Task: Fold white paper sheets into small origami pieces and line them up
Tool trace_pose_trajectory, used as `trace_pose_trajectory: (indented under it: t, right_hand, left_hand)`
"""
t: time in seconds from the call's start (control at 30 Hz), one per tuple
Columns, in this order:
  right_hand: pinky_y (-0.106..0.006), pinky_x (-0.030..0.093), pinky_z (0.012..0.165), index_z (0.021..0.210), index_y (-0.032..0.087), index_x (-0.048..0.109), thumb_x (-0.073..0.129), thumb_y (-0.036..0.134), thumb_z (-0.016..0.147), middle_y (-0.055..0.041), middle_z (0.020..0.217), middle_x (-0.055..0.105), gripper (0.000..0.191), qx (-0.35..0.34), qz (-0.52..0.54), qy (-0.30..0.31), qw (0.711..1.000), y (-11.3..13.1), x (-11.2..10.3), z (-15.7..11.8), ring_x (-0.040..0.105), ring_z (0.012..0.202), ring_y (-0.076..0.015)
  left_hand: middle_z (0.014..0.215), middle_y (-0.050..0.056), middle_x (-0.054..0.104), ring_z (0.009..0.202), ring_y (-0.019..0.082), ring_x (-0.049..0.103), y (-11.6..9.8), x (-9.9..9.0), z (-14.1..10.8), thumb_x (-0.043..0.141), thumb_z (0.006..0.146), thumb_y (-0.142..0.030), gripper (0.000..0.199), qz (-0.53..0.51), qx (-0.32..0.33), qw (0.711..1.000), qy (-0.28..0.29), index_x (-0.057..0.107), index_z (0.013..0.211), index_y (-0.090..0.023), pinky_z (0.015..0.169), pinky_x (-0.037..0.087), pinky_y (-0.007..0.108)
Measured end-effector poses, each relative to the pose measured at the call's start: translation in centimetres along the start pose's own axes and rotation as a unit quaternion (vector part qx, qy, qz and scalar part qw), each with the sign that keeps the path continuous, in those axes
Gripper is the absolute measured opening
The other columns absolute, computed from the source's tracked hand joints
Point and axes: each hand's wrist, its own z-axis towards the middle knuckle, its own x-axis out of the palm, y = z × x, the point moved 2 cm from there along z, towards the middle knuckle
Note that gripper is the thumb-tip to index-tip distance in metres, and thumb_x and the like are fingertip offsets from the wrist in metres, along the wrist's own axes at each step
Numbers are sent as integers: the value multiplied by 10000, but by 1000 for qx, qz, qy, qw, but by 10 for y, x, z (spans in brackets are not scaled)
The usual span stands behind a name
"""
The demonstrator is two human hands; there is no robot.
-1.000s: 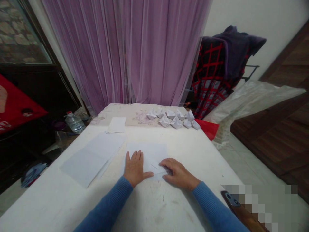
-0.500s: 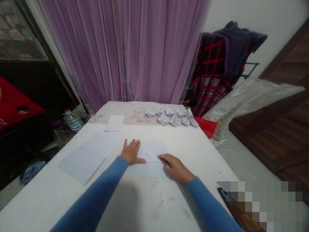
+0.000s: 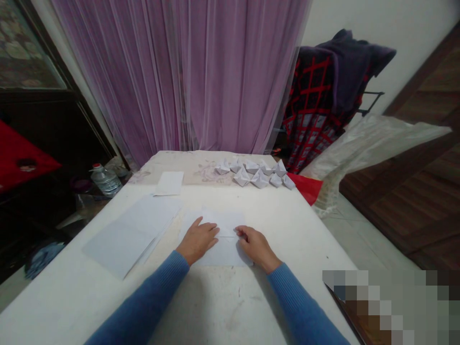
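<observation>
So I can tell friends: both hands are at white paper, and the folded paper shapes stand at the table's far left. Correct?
Wrong side: the head view shows the folded paper shapes at the table's far right. The left hand and right hand are at white paper.

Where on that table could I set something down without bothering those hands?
The table has a bare patch between the right hand, the folded shapes and the right edge, and another between the left sleeve, the large sheets and the left edge. Crowded: the far right, under the folded shapes, and the middle, where the left hand rests on paper.
</observation>
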Motion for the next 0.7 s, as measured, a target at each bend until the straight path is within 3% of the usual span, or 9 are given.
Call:
trace_pose_trajectory:
  t: [0.13, 0.27, 0.7]
  right_hand:
    - [-266, 474, 783, 1085, 194, 673, 500, 89, 710, -35, 981, 712, 426, 3, 12, -4, 1000, -1, 2, -1, 628, 805, -160]
    - [-288, 480, 773, 1068, 210, 670, 498, 121, 729, -32, 981, 707, 390, -13, 9, -33, 999, -2, 4, -3, 622, 781, -162]
    - [-273, 482, 759, 1095, 218, 668, 543, 151, 760, -31, 1023, 660, 364, -105, 29, -49, 993, 2, 5, -6, 597, 757, -139]
  left_hand:
    - [997, 100, 690, 912, 222, 669, -18, -4, 9, 492, 940, -208, 144, 57, 13, 998, 34, 615, 988, -152, 871, 484, 391]
    - [906, 127, 668, 787, 239, 674, -27, -3, 13, 426, 890, -29, 207, 90, 9, 994, 57, 604, 961, -107, 702, 512, 366]
    - [941, 93, 691, 856, 220, 678, -23, -3, 8, 480, 906, -82, 162, 62, -40, 996, 43, 592, 1003, -147, 725, 522, 327]
